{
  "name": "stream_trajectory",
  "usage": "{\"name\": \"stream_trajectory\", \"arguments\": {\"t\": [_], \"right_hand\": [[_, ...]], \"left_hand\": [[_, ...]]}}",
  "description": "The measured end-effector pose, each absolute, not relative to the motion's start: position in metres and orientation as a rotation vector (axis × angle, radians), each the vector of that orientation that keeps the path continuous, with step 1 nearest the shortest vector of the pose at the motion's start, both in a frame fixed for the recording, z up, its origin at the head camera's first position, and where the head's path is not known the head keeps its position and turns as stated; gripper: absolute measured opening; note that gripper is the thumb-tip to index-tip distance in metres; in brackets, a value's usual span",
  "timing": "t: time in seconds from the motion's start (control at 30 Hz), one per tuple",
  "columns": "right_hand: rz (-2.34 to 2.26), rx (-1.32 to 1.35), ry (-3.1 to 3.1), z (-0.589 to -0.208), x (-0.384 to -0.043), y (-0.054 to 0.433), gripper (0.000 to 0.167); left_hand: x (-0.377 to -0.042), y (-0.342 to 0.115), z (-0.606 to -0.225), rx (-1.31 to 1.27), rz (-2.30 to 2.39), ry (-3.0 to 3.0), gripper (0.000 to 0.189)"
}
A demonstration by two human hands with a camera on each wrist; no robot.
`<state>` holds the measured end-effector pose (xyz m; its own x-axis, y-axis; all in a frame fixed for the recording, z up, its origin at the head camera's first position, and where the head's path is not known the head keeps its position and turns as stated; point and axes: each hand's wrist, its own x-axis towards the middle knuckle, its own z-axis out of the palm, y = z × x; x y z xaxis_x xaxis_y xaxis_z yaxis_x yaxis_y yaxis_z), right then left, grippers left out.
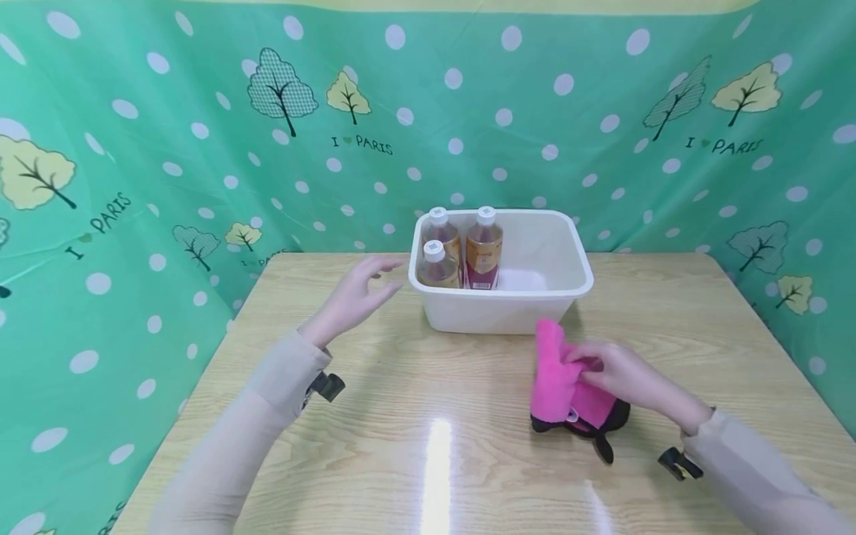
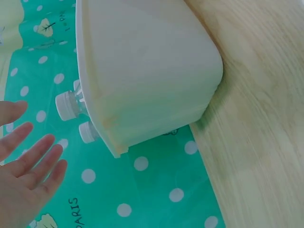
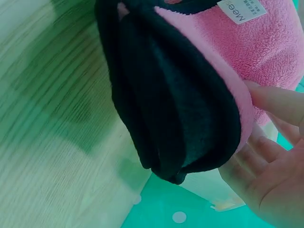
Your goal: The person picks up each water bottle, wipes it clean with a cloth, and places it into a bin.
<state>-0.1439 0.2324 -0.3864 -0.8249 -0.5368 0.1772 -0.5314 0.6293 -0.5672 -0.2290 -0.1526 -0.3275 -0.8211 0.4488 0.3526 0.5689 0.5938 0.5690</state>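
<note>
My right hand pinches a pink fleecy cloth item with black trim just in front of the white bin. In the right wrist view, the thumb lies on the pink fabric, with the other fingers behind it. A white label shows on the pink side, and a dark lined opening faces the camera. My left hand is held in the air at the bin's left side, fingers spread and holding nothing. In the left wrist view, its fingertips point toward the bottle caps.
Inside the bin's left half stand three bottles with white caps, one of them a labelled bottle. The wooden table ends at a green dotted curtain behind and at both sides.
</note>
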Motion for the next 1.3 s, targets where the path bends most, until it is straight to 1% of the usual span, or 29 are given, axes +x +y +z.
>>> {"name": "stream_trajectory", "arguments": {"t": [0.47,0.77,1.13,1.3], "right_hand": [[-0.726,-0.964,2.885,-0.392,-0.153,0.232,0.027],[-0.673,-0.910,2.886,-0.399,-0.157,0.230,0.027],[-0.655,-0.931,2.851,-0.411,-0.160,0.226,0.027],[-0.623,-0.928,2.837,-0.416,-0.158,0.225,0.023]], "left_hand": [[-0.200,-0.168,-0.346,-0.911,-0.887,-2.693,0.032],[-0.189,-0.178,-0.357,-0.907,-0.853,-2.698,0.033],[-0.183,-0.183,-0.369,-0.942,-0.828,-2.707,0.032],[-0.178,-0.184,-0.374,-0.947,-0.814,-2.730,0.034]]}}
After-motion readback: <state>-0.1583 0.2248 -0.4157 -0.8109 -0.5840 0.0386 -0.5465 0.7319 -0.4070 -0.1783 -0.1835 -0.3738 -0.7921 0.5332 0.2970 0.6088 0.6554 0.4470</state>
